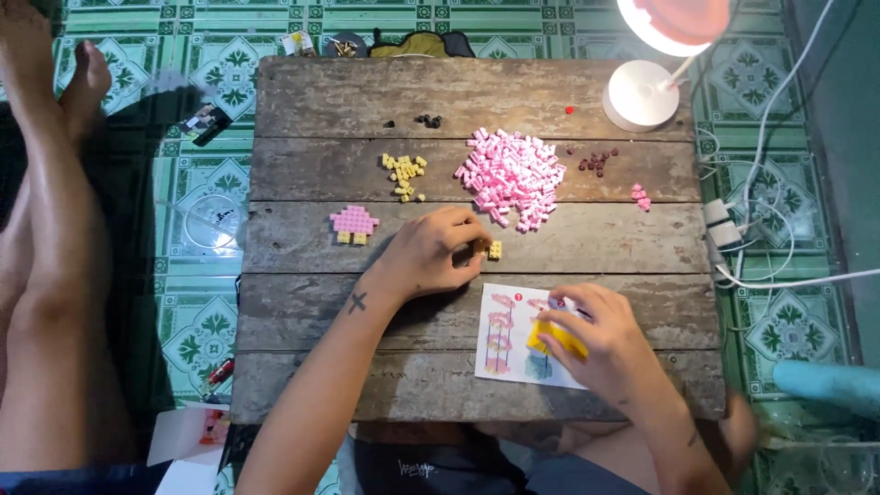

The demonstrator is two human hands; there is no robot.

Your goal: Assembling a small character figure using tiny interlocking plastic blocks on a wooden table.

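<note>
Head view, looking straight down on a low surface (385,96) of weathered grey planks set over a green patterned tile floor (197,321).

Left hand (431,252) resting palm-down near the middle of the surface, fingers curled in, fingertips pinching at a small yellow brick piece (493,249) lying just beside them; whether actually gripped or only touched, cannot tell. Right hand (596,339) on the near right, fingers closed around a flat yellow block (555,337), held over a printed instruction sheet (506,341) with pink flower drawings.

Far of the left hand, a large heap of pink bricks (511,174), close to the fingers but apart. Left of the heap, a small scatter of yellow bricks (403,174). Further left, near the middle plank, a finished pink-and-yellow piece (354,223). Right of the heap, a few dark brown bricks (596,162) and a tiny pink cluster (640,195). Far right corner, a white lamp base (640,94) with its lit head (674,23) above.

Off the surface to the right, white cables (761,266); along the left edge, another person's bare legs (46,275) on the floor.
</note>
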